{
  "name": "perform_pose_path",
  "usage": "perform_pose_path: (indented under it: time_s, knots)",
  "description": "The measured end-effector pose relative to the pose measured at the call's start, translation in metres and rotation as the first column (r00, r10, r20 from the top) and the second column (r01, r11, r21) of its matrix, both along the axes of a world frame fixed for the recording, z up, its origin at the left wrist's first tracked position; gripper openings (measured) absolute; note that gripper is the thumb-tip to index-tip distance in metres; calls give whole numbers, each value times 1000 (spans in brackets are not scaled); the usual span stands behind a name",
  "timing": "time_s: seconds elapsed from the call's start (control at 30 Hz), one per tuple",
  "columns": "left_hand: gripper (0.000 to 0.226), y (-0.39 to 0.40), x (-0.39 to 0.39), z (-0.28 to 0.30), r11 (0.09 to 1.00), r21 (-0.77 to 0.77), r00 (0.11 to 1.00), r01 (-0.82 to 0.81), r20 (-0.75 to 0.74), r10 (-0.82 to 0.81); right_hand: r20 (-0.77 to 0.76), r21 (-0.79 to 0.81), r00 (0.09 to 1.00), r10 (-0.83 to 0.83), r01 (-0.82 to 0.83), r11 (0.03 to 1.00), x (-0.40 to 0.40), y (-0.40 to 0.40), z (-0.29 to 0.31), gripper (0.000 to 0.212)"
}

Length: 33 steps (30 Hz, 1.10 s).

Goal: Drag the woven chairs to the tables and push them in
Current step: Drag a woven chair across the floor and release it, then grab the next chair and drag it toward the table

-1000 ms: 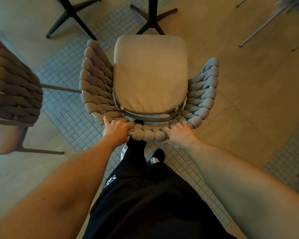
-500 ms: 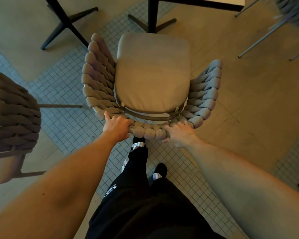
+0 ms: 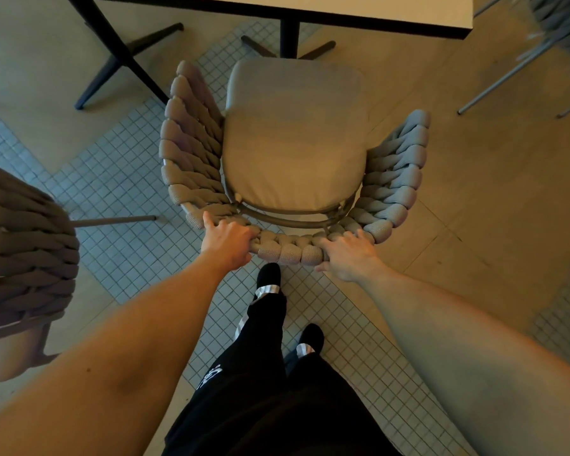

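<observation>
Second chair (image 3: 27, 255): at the left edge of the view, cut off; woven back and one leg show.
Left hand (image 3: 228, 240): fingers curled over the top of the woven backrest, left of its middle; fingertips hidden behind the weave.
Woven chair (image 3: 293, 153): on the floor (image 3: 474, 192), facing the tabletop (image 3: 343, 8); the seat cushion's front edge lies just short of the near tabletop edge, by the black pedestal.
Right hand (image 3: 348, 256): fingers wrapped on the backrest right of its middle, thumb beneath.
Trousers (image 3: 264, 406): black, with a white mark too blurred to read.
Third chair (image 3: 560, 18): top right corner, mostly out of view.
</observation>
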<state>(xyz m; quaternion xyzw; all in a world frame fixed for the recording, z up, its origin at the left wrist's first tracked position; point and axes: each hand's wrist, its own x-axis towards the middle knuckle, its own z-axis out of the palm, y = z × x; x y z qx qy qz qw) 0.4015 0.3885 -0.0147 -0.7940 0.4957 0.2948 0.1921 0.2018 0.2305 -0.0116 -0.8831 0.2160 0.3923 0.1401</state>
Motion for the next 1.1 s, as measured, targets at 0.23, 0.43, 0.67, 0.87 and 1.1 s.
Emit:
perform_pose_path:
  time_s: [0.23,0.43,0.67,0.87,1.1]
  knots:
    - [41,3,2,-6,1000,-23,999,-17,-29,16,33,-13,999,-31,31,999,-4,-1,2,59]
    - [63,15,-4,-2,987,-122,993,-101,-73,92,42,-19,998,-37,38,999,-7,-1,9,66]
    - [68,52,-24,15,923,-265,958,-280,-141,250,82,-36,996,39,-36,999,-2,16,28,57]
    - [76,100,-31,23,874,-234,905,-426,-128,407,133,4,980,150,-152,988,19,32,39,61]
    - [74,161,-25,40,759,-217,789,-614,-128,602,159,-21,935,318,-319,948,71,68,52,67]
